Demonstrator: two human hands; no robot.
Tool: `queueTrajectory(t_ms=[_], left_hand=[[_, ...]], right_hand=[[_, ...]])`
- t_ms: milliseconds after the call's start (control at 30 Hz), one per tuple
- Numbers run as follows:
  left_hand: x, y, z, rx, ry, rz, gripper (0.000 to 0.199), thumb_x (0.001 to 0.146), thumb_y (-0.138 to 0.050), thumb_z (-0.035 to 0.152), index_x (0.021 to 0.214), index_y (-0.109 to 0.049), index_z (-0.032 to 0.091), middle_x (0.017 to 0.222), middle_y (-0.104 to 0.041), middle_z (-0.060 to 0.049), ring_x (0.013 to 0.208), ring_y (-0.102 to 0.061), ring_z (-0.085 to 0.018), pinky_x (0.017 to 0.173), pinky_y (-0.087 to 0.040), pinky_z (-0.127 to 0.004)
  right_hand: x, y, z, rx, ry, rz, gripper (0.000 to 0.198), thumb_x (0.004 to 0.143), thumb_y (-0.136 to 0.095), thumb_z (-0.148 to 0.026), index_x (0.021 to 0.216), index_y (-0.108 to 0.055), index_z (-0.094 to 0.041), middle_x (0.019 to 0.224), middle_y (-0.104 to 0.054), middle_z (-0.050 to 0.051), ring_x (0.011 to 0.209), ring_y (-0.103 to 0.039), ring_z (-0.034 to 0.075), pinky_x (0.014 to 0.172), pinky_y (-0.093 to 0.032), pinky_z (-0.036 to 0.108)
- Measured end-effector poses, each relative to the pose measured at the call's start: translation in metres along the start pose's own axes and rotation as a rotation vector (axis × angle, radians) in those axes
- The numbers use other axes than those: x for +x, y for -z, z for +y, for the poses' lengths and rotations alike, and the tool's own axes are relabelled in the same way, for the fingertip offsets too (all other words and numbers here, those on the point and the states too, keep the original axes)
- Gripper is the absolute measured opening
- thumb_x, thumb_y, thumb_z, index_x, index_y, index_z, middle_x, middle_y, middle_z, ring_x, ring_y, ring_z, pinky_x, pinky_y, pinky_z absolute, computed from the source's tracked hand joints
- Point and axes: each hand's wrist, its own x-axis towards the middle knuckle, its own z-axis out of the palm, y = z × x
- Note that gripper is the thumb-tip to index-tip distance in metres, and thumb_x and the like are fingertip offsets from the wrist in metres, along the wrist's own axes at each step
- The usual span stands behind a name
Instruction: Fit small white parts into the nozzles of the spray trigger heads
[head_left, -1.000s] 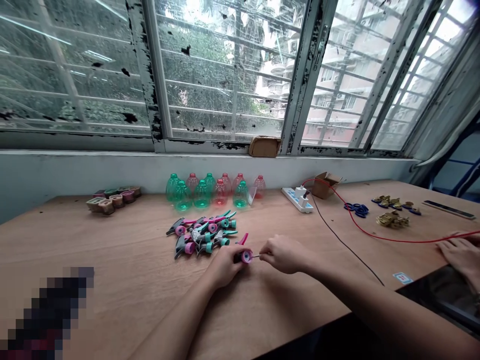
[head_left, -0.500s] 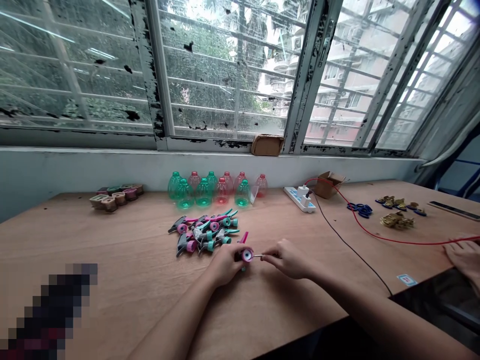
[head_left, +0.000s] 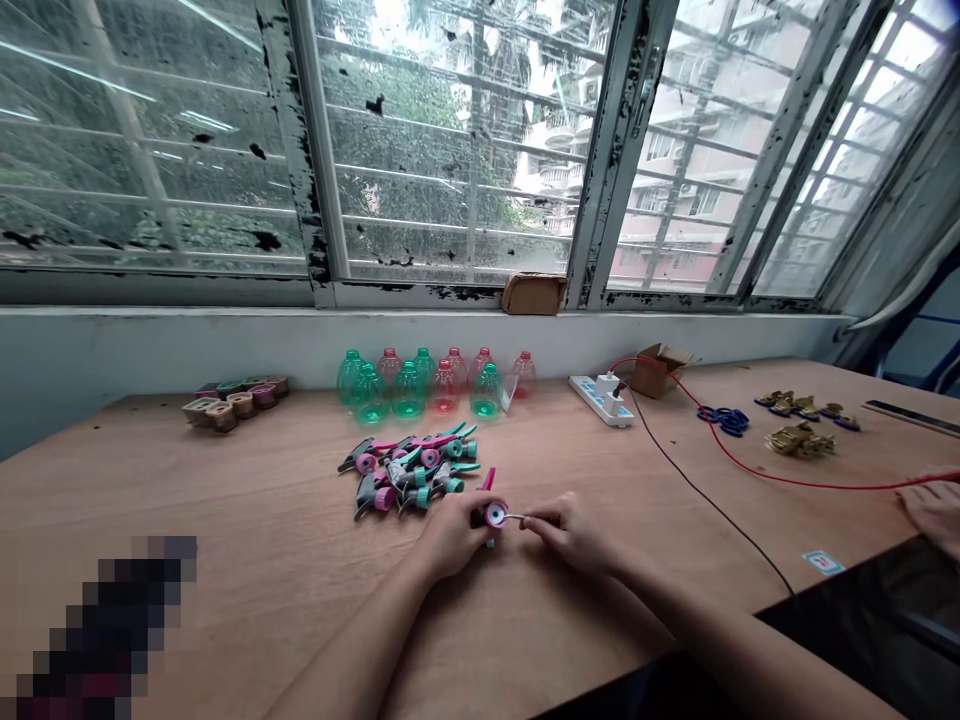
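My left hand (head_left: 457,532) is closed around a spray bottle trigger head (head_left: 495,515), its pink collar facing right and a pink lever pointing up. Between the fingertips of my right hand (head_left: 571,532) is a thin pale tube (head_left: 514,517), its tip at the collar's opening. Whether the tip sits inside the opening I cannot tell. Just beyond my left hand lies a pile of trigger heads (head_left: 412,470) in grey, pink and teal.
Green and red clear bottles (head_left: 409,392) stand along the wall. A power strip (head_left: 602,402) with cables, a cardboard box (head_left: 660,370), blue scissor-like pieces (head_left: 724,420) and gold metal parts (head_left: 799,440) lie to the right. Another person's hand (head_left: 930,505) rests at the right edge.
Both hands stay almost in place, with the trigger head and tube still held. The right hand has shifted very slightly, and the whole view has moved a little.
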Motion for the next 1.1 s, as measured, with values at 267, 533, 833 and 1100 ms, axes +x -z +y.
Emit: queueTrajectory(t_ms=[267, 533, 833, 1100], left_hand=[[0.001, -0.001, -0.005, -0.01, -0.022, 0.041, 0.028, 0.07, -0.057, 0.009, 0.094, -0.069, 0.019, 0.09, -0.07, -0.002, 0.081, -0.061, -0.016, 0.072, -0.043, -0.022], [-0.001, 0.001, -0.002, -0.022, -0.006, 0.033, 0.026, 0.072, -0.058, 0.014, 0.096, -0.068, 0.017, 0.091, -0.07, -0.004, 0.082, -0.06, -0.017, 0.071, -0.044, -0.023], [-0.001, 0.0, 0.002, 0.013, -0.008, 0.007, 0.02, 0.073, -0.059, 0.016, 0.091, -0.067, 0.019, 0.081, -0.069, 0.0, 0.074, -0.06, -0.015, 0.066, -0.042, -0.021], [0.0, 0.0, 0.001, -0.003, -0.017, -0.006, 0.024, 0.072, -0.058, 0.012, 0.093, -0.067, 0.02, 0.081, -0.07, 0.001, 0.075, -0.061, -0.014, 0.067, -0.043, -0.021]], right_hand=[[-0.001, -0.005, -0.011, -0.121, 0.006, 0.071, 0.039, 0.093, -0.039, -0.035, 0.079, -0.071, -0.017, 0.071, -0.069, 0.004, 0.057, -0.051, 0.011, 0.056, -0.03, 0.022], [-0.002, -0.015, -0.002, 0.027, -0.027, 0.1, 0.04, 0.093, -0.04, -0.038, 0.082, -0.072, -0.016, 0.071, -0.07, 0.004, 0.061, -0.057, 0.015, 0.058, -0.037, 0.022], [0.002, -0.018, -0.006, 0.175, 0.02, 0.127, 0.033, 0.091, -0.046, -0.034, 0.089, -0.073, -0.017, 0.082, -0.073, 0.003, 0.069, -0.063, 0.016, 0.062, -0.041, 0.023], [0.005, -0.015, -0.011, 0.202, 0.063, 0.099, 0.032, 0.091, -0.045, -0.033, 0.097, -0.073, -0.018, 0.088, -0.073, 0.005, 0.075, -0.064, 0.018, 0.069, -0.044, 0.025]])
